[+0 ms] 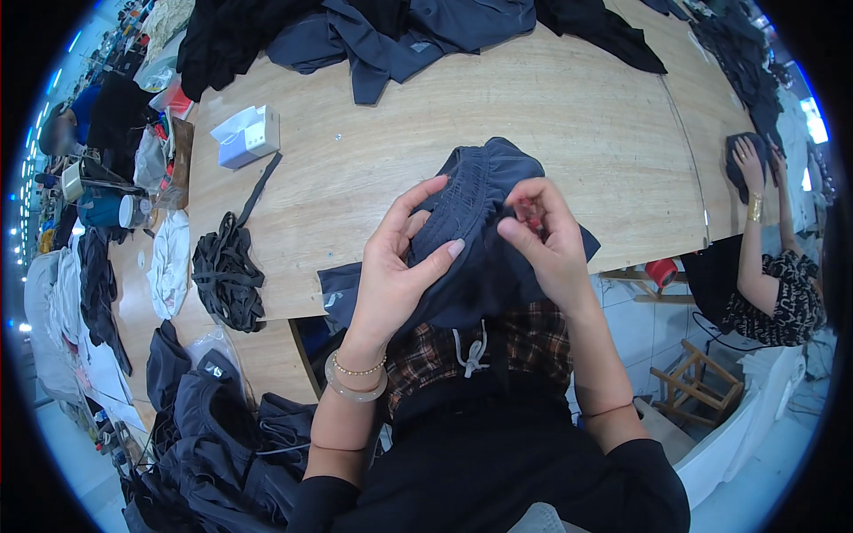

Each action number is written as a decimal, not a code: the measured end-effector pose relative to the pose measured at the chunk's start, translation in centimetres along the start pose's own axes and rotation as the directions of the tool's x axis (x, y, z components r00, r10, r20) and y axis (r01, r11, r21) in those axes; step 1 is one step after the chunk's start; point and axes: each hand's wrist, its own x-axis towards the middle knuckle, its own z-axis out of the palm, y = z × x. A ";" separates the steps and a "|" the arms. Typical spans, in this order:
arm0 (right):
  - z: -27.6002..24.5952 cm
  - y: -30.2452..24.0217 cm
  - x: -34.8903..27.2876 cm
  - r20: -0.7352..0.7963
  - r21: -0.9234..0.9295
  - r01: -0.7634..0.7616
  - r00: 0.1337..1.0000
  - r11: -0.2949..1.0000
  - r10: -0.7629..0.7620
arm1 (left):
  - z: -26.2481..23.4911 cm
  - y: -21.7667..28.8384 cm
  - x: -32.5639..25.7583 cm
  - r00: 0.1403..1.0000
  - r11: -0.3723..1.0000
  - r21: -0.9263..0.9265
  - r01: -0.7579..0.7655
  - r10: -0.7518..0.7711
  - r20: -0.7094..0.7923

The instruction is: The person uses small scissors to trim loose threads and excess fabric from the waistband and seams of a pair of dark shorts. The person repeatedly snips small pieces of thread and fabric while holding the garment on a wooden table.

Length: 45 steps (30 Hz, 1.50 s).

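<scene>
Watching remotely, I saw the left hand (pixel 391 275) clamped on a dark garment (pixel 489 259) at the frame's centre, and the right hand (pixel 558 253) beside it curled around a small red object (pixel 530 211).

A pale wood-grain worktable (pixel 613 142) carries slate-blue garments (pixel 462 25) and a black garment (pixel 597 32) along its far side. Toward the left sits a white-and-lilac tissue box (pixel 249 139); nearer lies a tangled bundle of dark fabric strips (pixel 227 282), one end stretching toward the box. Bunched white cloth (pixel 169 266) lies beside the bundle.
</scene>
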 end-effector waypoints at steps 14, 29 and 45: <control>-2.7 -2.3 2.4 0.303 -0.461 0.497 0.867 0.735 -0.396 | -0.4 0.3 -0.3 0.996 0.976 0.200 -0.087 0.080 0.045; -2.4 -2.6 1.4 0.327 -0.471 0.542 0.840 0.696 -0.433 | -0.2 0.4 -1.2 0.994 0.982 0.165 -0.090 0.078 0.076; -2.6 -2.5 0.9 0.305 -0.490 0.539 0.842 0.685 -0.445 | 0.3 0.8 -1.6 0.996 0.988 0.143 -0.057 0.047 0.070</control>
